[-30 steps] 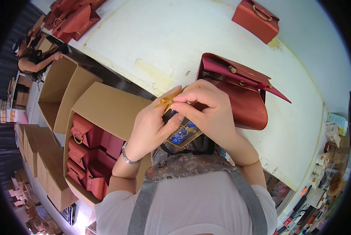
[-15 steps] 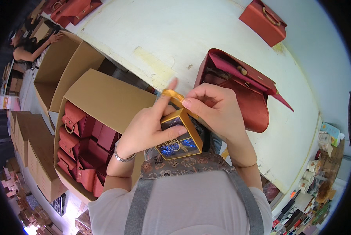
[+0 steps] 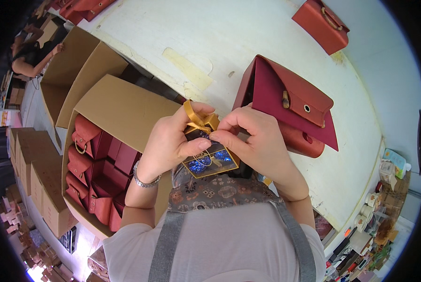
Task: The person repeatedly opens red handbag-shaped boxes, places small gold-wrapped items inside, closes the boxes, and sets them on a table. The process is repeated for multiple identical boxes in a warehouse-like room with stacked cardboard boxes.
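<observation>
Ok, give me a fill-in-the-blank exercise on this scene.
The glittery patches on the small box are ____.
The silvery band circles the person's ____ wrist.
The nearest red bag on the white table lies to the person's ____ side.
The apron straps are ____.

Missing words: blue; left; right; gray.

A gold-edged box with blue patches tilts between the fingers, gold ribbon looped at its far end.

At the fingers, the ribbon is coloured gold and the box gold-edged; right of them, red and burgundy are borne by the handbag; below, the grey-brown apron is floral-patterned.
</observation>
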Tool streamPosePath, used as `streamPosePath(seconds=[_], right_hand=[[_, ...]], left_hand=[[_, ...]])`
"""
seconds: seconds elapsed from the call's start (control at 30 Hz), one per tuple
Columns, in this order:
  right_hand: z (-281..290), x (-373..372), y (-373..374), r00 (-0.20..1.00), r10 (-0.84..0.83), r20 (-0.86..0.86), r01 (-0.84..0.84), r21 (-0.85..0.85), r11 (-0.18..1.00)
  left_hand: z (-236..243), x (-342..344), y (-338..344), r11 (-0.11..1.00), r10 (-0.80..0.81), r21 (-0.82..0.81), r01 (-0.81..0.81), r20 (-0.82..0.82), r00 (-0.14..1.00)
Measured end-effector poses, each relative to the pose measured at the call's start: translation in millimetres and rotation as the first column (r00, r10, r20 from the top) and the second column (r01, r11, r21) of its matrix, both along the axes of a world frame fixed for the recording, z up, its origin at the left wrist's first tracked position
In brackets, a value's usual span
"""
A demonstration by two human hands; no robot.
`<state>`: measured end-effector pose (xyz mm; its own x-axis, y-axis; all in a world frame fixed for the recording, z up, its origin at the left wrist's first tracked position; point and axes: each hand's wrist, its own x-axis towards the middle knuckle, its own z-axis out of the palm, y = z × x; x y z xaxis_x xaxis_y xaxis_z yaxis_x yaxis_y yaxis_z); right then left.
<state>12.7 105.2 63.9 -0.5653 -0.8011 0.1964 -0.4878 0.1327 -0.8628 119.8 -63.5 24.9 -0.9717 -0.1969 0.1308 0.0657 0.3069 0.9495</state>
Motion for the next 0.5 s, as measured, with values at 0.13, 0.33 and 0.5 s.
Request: streamPosePath(seconds=[0.13,0.33,0.5], right_hand=[[-5,-2,4,0.991,0.087,0.103,-0.09,0.023,0.996],[-6,-8,15,0.945,0.294,0.14,-0.3,0.024,0.954],[-12,-4,19,0.894,0.394,-0.215,-0.419,-0.088,0.904]], left_hand=[[-4,1,-2,0.925,-0.077,0.376,0.058,0.034,0.996],[-12,9,-11,0.862,-0.093,0.501,0.073,0.015,0.996],[-11,12,-17,0.824,-0.018,0.563,0.064,-0.086,0.996]])
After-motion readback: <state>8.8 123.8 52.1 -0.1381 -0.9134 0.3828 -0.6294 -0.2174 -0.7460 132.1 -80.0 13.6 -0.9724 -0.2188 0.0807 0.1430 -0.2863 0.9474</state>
